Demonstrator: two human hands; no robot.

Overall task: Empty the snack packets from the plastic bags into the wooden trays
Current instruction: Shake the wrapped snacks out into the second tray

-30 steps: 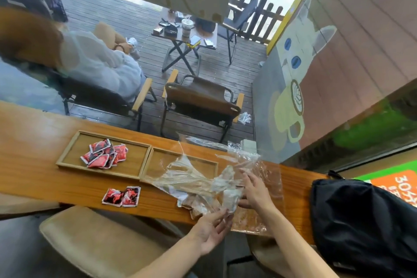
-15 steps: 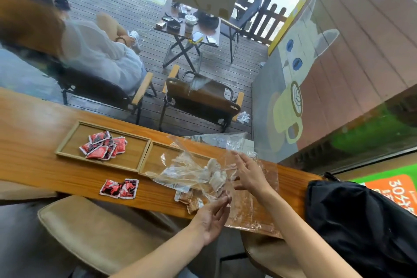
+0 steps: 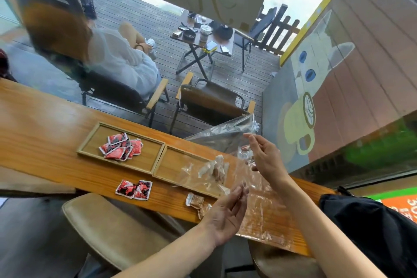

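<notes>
A clear plastic bag (image 3: 225, 135) hangs tilted over the right wooden tray (image 3: 171, 158), with brown and white snack packets (image 3: 214, 168) bunched in its lower end above the tray. My right hand (image 3: 267, 160) pinches the bag's upper part. At the counter's near edge my left hand (image 3: 225, 212) pinches the bag's lower edge with its fingertips. The left wooden tray (image 3: 90, 142) holds several red packets (image 3: 121, 146). Two red packets (image 3: 134, 189) and a few brown packets (image 3: 196, 202) lie loose on the counter.
A second clear bag (image 3: 268, 219) lies flat on the wooden counter (image 3: 45, 124) under my hands. A black backpack (image 3: 372, 228) sits at the right end. Padded stools (image 3: 108, 225) stand below the near edge. Behind the glass a person sits in a chair.
Both hands have lifted the bag and spread it wider, the right hand rising and moving back. The packets inside slid toward the right tray. A few brown packets now lie uncovered on the counter.
</notes>
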